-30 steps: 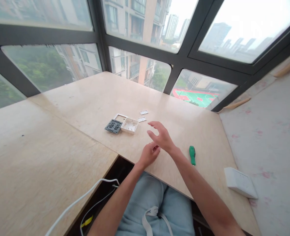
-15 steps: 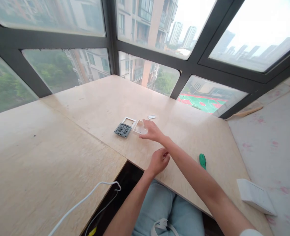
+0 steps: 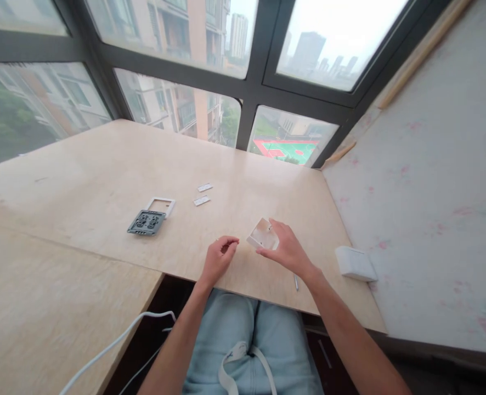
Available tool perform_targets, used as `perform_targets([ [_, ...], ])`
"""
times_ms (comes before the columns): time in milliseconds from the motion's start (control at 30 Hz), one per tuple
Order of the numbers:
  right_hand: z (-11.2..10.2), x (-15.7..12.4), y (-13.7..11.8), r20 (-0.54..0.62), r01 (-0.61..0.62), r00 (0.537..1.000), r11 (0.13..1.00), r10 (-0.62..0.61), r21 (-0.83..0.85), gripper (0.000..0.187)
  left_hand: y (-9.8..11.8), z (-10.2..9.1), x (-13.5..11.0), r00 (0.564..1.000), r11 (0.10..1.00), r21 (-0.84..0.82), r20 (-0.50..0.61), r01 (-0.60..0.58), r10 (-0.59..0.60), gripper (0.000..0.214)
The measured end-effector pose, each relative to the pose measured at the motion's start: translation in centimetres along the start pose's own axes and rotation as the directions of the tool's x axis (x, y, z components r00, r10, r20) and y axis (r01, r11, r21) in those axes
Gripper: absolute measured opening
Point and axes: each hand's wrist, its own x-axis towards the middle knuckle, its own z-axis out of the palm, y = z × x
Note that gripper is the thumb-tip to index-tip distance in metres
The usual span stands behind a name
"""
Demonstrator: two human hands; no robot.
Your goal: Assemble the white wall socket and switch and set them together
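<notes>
My right hand [image 3: 286, 244] grips a white square plastic box [image 3: 263, 237] by its edges, thumb on the near side and fingers on the far side; its hollow inside faces up. To its left, my left hand [image 3: 219, 258] is closed just above the table's near edge, fingers curled and pressed together; whatever they hold is too small or hidden to make out. Farther left lies a dark grey switch panel [image 3: 146, 223], partly over a white square frame [image 3: 171, 204]. Two small white strips [image 3: 205, 187] lie between the panel and the box.
A thin metal shaft [image 3: 296, 282] shows beside my right forearm, its other end hidden. A white block-shaped object [image 3: 355, 263] stands by the papered wall at right. White cable [image 3: 115, 348] runs across the lower left, near a dark gap in the wooden tabletop [image 3: 82, 153].
My right hand has carried the white box to the right, away from the grey panel and frame. My view has turned right. A second white strip now shows, and the green handle is hidden.
</notes>
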Motion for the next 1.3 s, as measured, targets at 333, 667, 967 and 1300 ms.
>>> perform_targets([
  [333, 0.6, -5.9, -0.7, 0.003, -0.064, 0.998, 0.997, 0.064, 0.045, 0.094, 0.1, 0.0, 0.0, 0.997, 0.997, 0.030, -0.005, 0.076, -0.076, 0.025],
  [667, 1.9, -6.3, -1.8, -0.007, -0.076, 0.997, 0.997, 0.076, -0.033, 0.088, 0.3, 0.2, 0.0, 0.996, 0.995, 0.027, -0.011, 0.093, -0.093, 0.025],
  [967, 3.3, -6.6, -3.7, -0.087, -0.206, 0.977, 0.969, 0.196, -0.135, 0.085, 0.9, 0.1, -0.3, 0.996, 0.997, 0.071, 0.074, 0.037, -0.042, 0.030],
  [1300, 2.7, -8.3, -3.9, 0.007, -0.301, 0.953, 0.952, 0.301, 0.047, 0.076, 1.7, -0.1, -0.6, 0.954, 0.952, 0.261, 0.288, -0.161, 0.082, 0.039],
])
